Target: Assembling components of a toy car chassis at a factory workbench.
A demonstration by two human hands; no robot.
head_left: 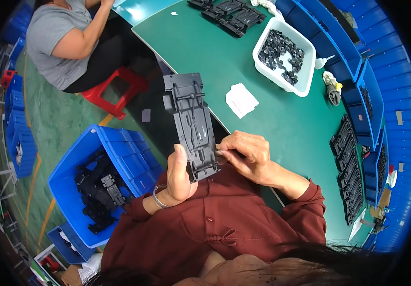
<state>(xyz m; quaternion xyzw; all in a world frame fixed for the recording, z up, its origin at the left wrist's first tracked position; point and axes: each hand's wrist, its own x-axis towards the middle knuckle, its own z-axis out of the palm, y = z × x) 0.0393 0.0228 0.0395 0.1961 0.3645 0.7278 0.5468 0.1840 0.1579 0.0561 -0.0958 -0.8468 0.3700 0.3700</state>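
Note:
A long black plastic chassis (193,125), like the underside of a model car, stands tilted up in front of my chest. My left hand (178,177) grips its lower left edge, the thumb along the side and the other fingers hidden behind. At the lower right edge of the chassis, my right hand (250,156) is closed in a pinch, thumb against forefinger. Its fingertips are at the edge, and anything between them is too small to make out. Moulded rods and axle shapes run along the chassis face toward me.
A white tub (310,71) of small black parts and some white paper slips (242,100) rest on the green table (281,138). Stacked black chassis (348,171) line its right side. At left are a blue crate (134,152) of black parts and a person on a red stool (114,93).

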